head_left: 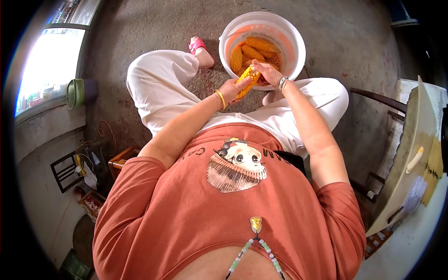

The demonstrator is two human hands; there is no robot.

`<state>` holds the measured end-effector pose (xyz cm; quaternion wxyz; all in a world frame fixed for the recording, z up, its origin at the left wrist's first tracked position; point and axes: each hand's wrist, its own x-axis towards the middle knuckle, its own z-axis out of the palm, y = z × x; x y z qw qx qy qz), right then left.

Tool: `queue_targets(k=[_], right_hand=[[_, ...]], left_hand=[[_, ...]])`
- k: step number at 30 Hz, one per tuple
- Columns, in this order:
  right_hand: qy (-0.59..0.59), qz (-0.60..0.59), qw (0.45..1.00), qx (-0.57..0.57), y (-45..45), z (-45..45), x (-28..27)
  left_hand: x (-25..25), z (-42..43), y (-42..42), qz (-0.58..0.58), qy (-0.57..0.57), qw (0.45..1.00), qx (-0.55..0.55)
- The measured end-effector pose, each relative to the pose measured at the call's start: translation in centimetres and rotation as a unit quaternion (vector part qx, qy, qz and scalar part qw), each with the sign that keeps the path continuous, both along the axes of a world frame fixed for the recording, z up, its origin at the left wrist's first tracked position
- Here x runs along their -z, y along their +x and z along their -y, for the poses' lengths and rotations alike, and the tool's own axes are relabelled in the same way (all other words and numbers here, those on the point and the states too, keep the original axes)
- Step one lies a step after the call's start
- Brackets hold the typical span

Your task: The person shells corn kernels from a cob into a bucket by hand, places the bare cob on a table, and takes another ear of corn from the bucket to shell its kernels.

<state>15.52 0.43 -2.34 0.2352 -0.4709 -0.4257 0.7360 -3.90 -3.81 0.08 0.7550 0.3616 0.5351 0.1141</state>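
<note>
A yellow ear of corn point(247, 84) is held between my two hands, just over the near rim of a white bucket point(298, 49). My left hand point(231, 89), with a gold bracelet at its wrist, wraps round the lower part of the ear. At the ear's upper end, my right hand point(268, 73) has its fingers closed against the kernels; a silver bracelet circles that wrist. Inside the bucket lie several more ears of corn point(259, 44) with loose kernels beneath them. Part of the bucket's inside is hidden behind my right hand.
The bucket stands on a concrete floor point(154, 28) between my knees. A green and dark container point(76, 93) sits by the bright window at left. To the right are a dark wooden chair arm point(378, 100) and a leaning board point(415, 158).
</note>
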Motion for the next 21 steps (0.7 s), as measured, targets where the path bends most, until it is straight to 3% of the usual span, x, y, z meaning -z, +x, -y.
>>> queue_targets(k=[10,13,16,19,21], right_hand=[[-0.105,-0.094,0.99,-0.004,0.8,-0.3,-0.5],[-0.1,-0.071,0.991,-0.048,1.2,-0.6,0.3],[-0.063,-0.071,0.994,-0.062,1.2,-0.6,0.3],[-0.037,-0.066,0.997,0.002,0.4,-0.2,0.0],[0.093,0.029,0.995,-0.021,0.6,-0.6,1.6]], left_hand=[[0.8,-0.3,-0.9,0.083,-0.066,0.994,-0.023],[0.8,-0.2,-1.0,0.089,-0.061,0.994,-0.027],[1.0,-0.3,-1.2,0.108,-0.073,0.991,-0.026],[1.0,-0.2,-1.1,0.102,-0.057,0.993,-0.018],[0.8,0.0,-0.8,0.075,-0.02,0.997,-0.008]])
